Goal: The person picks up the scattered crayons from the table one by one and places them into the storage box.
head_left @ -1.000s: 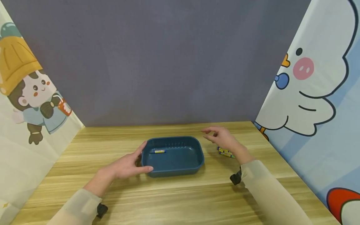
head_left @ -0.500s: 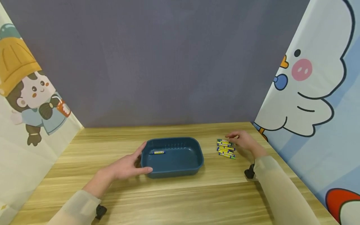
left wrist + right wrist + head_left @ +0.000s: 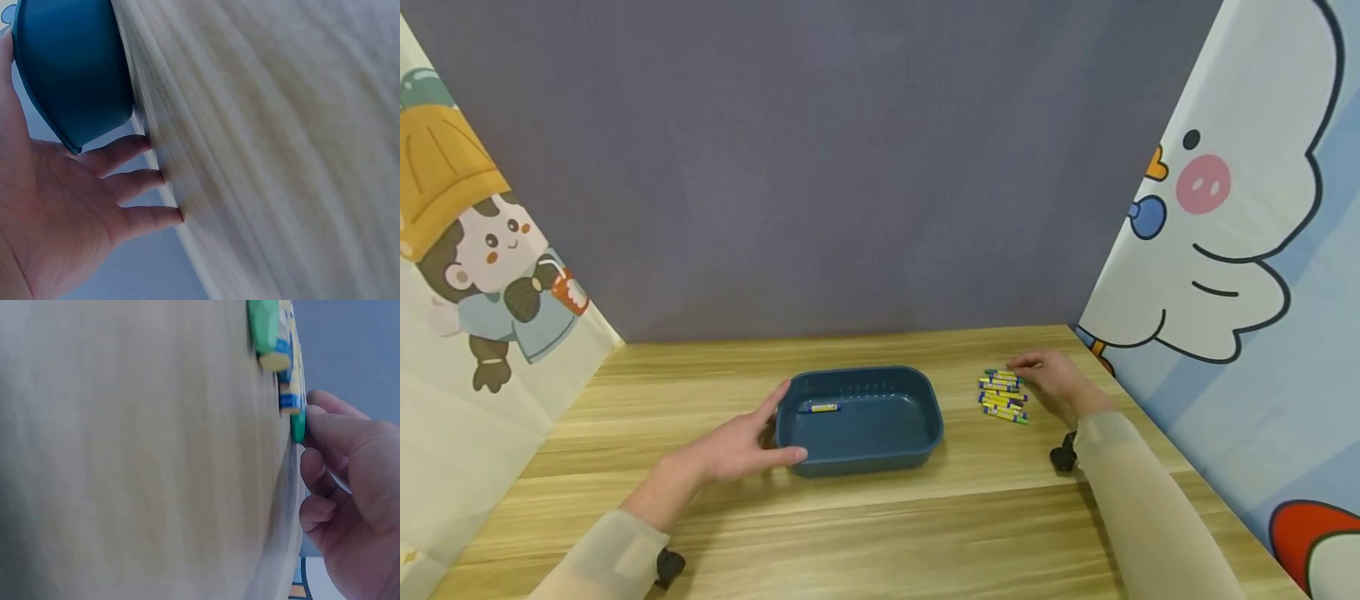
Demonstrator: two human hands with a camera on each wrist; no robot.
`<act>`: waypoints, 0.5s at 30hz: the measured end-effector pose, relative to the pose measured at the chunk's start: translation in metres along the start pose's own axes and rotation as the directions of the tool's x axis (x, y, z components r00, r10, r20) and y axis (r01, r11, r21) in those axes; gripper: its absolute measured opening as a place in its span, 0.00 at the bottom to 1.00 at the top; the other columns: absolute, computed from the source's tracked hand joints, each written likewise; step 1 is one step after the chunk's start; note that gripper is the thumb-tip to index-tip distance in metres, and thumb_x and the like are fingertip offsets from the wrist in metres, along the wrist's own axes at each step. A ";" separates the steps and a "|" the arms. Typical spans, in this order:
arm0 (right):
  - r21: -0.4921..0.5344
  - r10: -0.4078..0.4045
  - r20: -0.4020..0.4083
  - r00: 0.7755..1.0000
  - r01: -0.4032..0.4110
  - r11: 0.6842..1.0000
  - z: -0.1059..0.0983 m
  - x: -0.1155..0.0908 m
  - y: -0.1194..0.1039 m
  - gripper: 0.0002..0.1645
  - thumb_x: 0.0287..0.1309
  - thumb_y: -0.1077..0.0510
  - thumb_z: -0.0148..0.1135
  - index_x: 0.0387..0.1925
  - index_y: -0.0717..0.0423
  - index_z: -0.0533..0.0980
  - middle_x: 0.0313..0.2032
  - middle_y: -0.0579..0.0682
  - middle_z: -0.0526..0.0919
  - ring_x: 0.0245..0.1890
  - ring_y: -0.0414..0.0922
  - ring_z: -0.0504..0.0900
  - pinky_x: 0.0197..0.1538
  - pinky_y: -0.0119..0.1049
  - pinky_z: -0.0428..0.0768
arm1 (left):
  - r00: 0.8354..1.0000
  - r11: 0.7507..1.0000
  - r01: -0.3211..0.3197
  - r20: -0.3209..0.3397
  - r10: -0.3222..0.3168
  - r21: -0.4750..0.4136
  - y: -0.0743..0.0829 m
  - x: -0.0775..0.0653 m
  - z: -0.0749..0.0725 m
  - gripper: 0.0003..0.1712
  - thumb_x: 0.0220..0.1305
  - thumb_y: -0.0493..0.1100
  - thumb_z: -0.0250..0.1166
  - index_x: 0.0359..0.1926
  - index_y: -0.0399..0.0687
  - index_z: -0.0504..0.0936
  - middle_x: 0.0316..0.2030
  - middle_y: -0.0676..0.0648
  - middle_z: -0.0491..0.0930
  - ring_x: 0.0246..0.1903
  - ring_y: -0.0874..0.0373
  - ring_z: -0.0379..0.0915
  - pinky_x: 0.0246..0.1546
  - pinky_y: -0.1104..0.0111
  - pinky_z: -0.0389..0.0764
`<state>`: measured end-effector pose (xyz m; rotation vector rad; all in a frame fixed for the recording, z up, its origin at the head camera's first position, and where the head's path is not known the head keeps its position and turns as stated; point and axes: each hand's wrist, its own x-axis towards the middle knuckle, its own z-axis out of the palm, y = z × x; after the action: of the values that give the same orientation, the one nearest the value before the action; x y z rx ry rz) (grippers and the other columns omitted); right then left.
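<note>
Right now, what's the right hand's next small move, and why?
I'd probably pinch the farthest crayon: the right hand has its fingertips at the far side of the pile, though a grip isn't clear. The left hand rests against the tray, which holds a single crayon.

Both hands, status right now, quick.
Left hand: open, fingers spread against the tub.
Right hand: fingertips at the crayons; whether it grips one cannot be told.
</note>
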<state>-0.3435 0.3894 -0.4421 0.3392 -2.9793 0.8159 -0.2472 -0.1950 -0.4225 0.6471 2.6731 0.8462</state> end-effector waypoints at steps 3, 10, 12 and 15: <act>-0.003 0.016 0.000 1.000 -0.016 1.000 -0.003 0.000 0.004 0.17 0.82 0.58 0.62 0.62 0.60 0.87 0.64 0.68 0.85 0.64 0.70 0.82 0.64 0.68 0.80 | 1.000 1.000 0.002 -0.001 -0.002 -0.008 0.000 0.000 0.000 0.70 0.70 0.75 0.69 0.91 0.64 0.30 0.76 0.32 0.75 0.72 0.35 0.76 0.73 0.38 0.73; 0.003 0.022 0.003 1.000 -0.022 1.000 -0.007 0.000 0.010 0.17 0.79 0.60 0.64 0.61 0.62 0.87 0.60 0.68 0.88 0.61 0.69 0.84 0.62 0.66 0.83 | 1.000 1.000 0.004 0.000 -0.004 -0.001 0.000 0.000 0.000 0.70 0.70 0.76 0.68 0.91 0.64 0.29 0.77 0.31 0.73 0.73 0.33 0.74 0.74 0.37 0.73; -0.007 0.020 0.003 1.000 -0.020 1.000 -0.007 0.000 0.011 0.17 0.78 0.61 0.64 0.60 0.62 0.87 0.59 0.68 0.88 0.61 0.69 0.84 0.62 0.66 0.82 | 1.000 1.000 0.011 0.000 -0.011 0.000 -0.001 0.000 0.000 0.70 0.69 0.76 0.67 0.90 0.65 0.29 0.77 0.32 0.73 0.74 0.34 0.74 0.74 0.38 0.72; -0.028 0.009 0.006 1.000 -0.009 1.000 -0.006 0.000 0.011 0.16 0.77 0.62 0.65 0.58 0.63 0.88 0.57 0.68 0.89 0.60 0.69 0.85 0.62 0.66 0.82 | 1.000 1.000 0.011 -0.001 -0.011 0.007 -0.001 0.001 0.001 0.70 0.69 0.77 0.67 0.91 0.65 0.29 0.77 0.33 0.73 0.74 0.34 0.74 0.74 0.38 0.72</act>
<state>-0.3464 0.4019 -0.4422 0.3283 -2.9969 0.7741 -0.2480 -0.1952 -0.4237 0.6337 2.6790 0.8351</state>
